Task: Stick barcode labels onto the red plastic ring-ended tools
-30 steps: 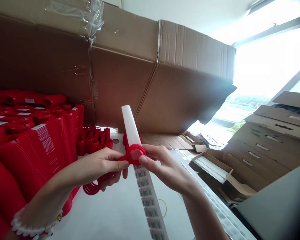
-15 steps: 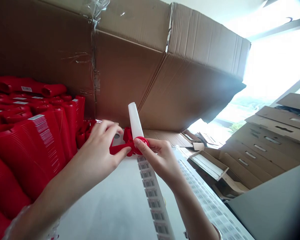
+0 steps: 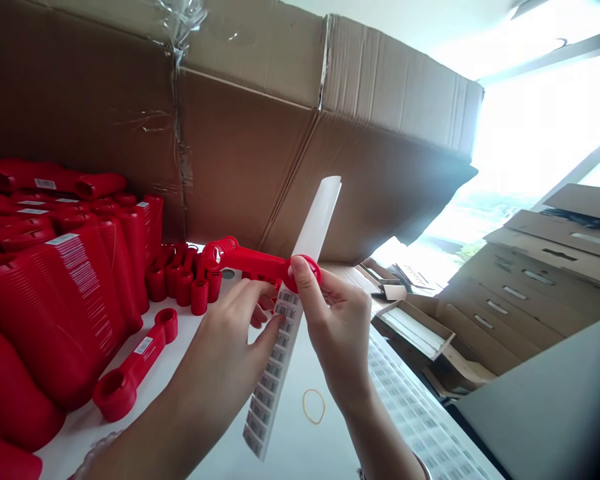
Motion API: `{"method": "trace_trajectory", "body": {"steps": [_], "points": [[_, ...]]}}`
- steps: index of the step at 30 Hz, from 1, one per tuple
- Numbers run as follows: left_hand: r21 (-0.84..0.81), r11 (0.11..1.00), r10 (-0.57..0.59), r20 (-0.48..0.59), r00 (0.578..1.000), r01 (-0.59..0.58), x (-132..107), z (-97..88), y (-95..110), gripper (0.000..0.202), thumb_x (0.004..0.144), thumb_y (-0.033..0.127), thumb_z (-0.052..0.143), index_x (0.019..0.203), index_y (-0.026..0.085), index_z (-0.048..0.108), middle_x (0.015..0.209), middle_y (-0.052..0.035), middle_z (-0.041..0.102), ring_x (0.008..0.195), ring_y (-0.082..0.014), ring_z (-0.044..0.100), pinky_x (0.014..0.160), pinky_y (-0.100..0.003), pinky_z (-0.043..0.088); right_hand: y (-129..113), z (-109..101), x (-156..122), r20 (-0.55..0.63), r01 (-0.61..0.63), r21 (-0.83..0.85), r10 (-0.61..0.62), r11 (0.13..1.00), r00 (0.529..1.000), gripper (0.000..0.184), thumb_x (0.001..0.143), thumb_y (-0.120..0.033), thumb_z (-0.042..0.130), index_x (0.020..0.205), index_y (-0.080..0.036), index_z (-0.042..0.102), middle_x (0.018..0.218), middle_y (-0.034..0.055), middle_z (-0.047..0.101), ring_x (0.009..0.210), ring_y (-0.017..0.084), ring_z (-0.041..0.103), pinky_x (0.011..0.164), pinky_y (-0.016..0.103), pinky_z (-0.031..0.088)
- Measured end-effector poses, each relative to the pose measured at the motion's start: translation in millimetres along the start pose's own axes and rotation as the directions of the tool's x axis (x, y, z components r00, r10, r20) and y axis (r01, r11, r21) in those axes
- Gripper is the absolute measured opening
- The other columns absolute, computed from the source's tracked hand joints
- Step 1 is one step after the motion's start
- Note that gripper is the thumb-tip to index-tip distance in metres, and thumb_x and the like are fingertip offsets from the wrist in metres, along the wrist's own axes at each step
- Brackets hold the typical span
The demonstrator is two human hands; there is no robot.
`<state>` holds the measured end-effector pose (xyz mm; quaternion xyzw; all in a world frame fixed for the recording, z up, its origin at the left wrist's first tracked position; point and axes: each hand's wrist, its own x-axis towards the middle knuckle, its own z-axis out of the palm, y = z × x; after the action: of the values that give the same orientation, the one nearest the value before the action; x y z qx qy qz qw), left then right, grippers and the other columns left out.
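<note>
In my right hand [image 3: 333,320] is a red plastic piece with round ring ends [image 3: 260,261], its right ring under my thumb. The same hand keeps a strip of barcode labels [image 3: 270,387] against that ring; the strip's white upper part [image 3: 317,217] sticks up behind it. My left hand [image 3: 235,333] has its thumb on the strip's left edge just below the ring, fingers curled toward it and partly hidden. A similar red piece with a barcode label [image 3: 140,360] lies on the white table [image 3: 215,460] left of my left forearm.
Stacked red pieces [image 3: 90,287] fill the left, with several smaller ones standing [image 3: 180,277] behind. A large cardboard box [image 3: 245,160] leans overhead. A rubber band [image 3: 313,407] and label sheets [image 3: 410,407] lie on the table. Cartons [image 3: 540,280] stand at right.
The red piece has turned and now points left, its far end raised. The label strip has tilted to the right at its top. My left hand has moved from the piece down to the strip.
</note>
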<state>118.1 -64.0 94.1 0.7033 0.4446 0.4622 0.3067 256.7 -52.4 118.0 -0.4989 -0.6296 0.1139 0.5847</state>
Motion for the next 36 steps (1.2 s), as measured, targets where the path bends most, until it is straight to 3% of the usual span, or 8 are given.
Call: {"method": "trace_trajectory", "body": {"steps": [7, 14, 19, 22, 25, 28, 31, 36], "points": [[0.013, 1.0, 0.025, -0.083, 0.996, -0.024, -0.7, 1.7, -0.3, 0.005, 0.095, 0.022, 0.064, 0.097, 0.026, 0.066, 0.098, 0.0003, 0.071, 0.086, -0.0194, 0.069, 0.073, -0.03, 0.056, 0.9, 6.7, -3.3, 0.034, -0.013, 0.056, 0.011, 0.998, 0.999, 0.05, 0.096, -0.051, 0.063, 0.059, -0.019, 0.055, 0.053, -0.003, 0.045, 0.051, 0.011, 0.038, 0.047, 0.026, 0.028], [0.186, 0.952, 0.273, -0.153, 0.95, -0.243, -11.5, 14.0, -0.8, 0.025, 0.093, 0.005, 0.053, 0.107, 0.024, 0.062, 0.098, -0.0016, 0.07, 0.086, -0.0176, 0.068, 0.073, -0.029, 0.057, 10.9, 10.2, 1.8, 0.153, -0.17, 0.183, 0.143, 0.968, 0.978, 0.053, 0.094, -0.058, 0.064, 0.059, -0.019, 0.053, 0.057, -0.0026, 0.046, 0.056, 0.011, 0.038, 0.051, 0.027, 0.029], [-0.183, 0.98, 0.086, 0.015, 0.996, -0.082, -19.6, -3.3, 17.0, 0.02, 0.091, 0.017, 0.061, 0.105, 0.031, 0.064, 0.088, 0.0026, 0.067, 0.08, -0.015, 0.069, 0.067, -0.022, 0.059, 14.9, 3.4, 12.3, 0.263, -0.334, 0.275, 0.263, 0.902, 0.928, 0.057, 0.088, -0.063, 0.068, 0.055, -0.018, 0.054, 0.053, -0.0035, 0.041, 0.054, 0.011, 0.035, 0.05, 0.027, 0.025], [-0.432, 0.893, -0.074, 0.138, 0.988, 0.127, -19.8, -24.2, 24.1, 0.018, 0.09, 0.032, 0.07, 0.108, 0.033, 0.067, 0.09, 0.0026, 0.067, 0.072, -0.0125, 0.069, 0.064, -0.019, 0.06, 17.1, -0.9, 17.2, 0.299, -0.413, 0.33, 0.321, 0.849, 0.899, 0.052, 0.084, -0.066, 0.07, 0.063, -0.018, 0.066, 0.058, -0.0006, 0.053, 0.055, 0.012, 0.045, 0.049, 0.025, 0.033], [-0.573, 0.787, -0.156, 0.17, 0.973, 0.227, -13.1, -42.0, 24.9, 0.025, 0.09, 0.046, 0.072, 0.109, 0.03, 0.069, 0.082, 0.0027, 0.066, 0.048, -0.007, 0.057, 0.045, -0.016, 0.053, 17.1, -5.1, 18.6, 0.283, -0.437, 0.349, 0.351, 0.829, 0.892, 0.051, 0.081, -0.068, 0.071, 0.068, -0.019, 0.07, 0.061, 0.0007, 0.057, 0.055, 0.013, 0.049, 0.048, 0.025, 0.037], [-0.643, 0.742, -0.186, 0.072, 0.98, 0.188, -4.2, -49.0, 23.6, 0.026, 0.086, 0.047, 0.076, 0.1, 0.027, 0.069, 0.067, 0.0041, 0.063, 0.04, -0.0074, 0.048, 0.031, -0.013, 0.044, 13.7, -8.9, 17.0, 0.265, -0.409, 0.36, 0.328, 0.838, 0.907, 0.05, 0.083, -0.067, 0.071, 0.07, -0.019, 0.07, 0.061, 0.001, 0.058, 0.054, 0.014, 0.051, 0.047, 0.025, 0.037], [-0.645, 0.757, -0.21, -0.089, 0.974, 0.104, 0.7, -46.0, 21.9, 0.026, 0.08, 0.044, 0.082, 0.086, 0.024, 0.066, 0.057, 0.0058, 0.061, 0.041, -0.0087, 0.05, 0.031, -0.014, 0.045, 8.2, -11.0, 13.3, 0.249, -0.363, 0.365, 0.285, 0.857, 0.926, 0.051, 0.086, -0.065, 0.069, 0.064, -0.019, 0.065, 0.058, 0.0002, 0.054, 0.055, 0.014, 0.052, 0.048, 0.025, 0.037], [-0.595, 0.801, -0.189, -0.157, 0.969, 0.059, -0.7, -37.2, 20.9, 0.02, 0.089, 0.041, 0.074, 0.082, 0.024, 0.065, 0.05, 0.0085, 0.058, 0.037, -0.0082, 0.051, 0.035, -0.015, 0.046, -2.3, -11.2, 5.9, 0.227, -0.319, 0.397, 0.245, 0.861, 0.943, 0.049, 0.089, -0.061, 0.067, 0.064, -0.02, 0.06, 0.06, -0.0014, 0.05, 0.053, 0.013, 0.047, 0.046, 0.025, 0.034]]}}
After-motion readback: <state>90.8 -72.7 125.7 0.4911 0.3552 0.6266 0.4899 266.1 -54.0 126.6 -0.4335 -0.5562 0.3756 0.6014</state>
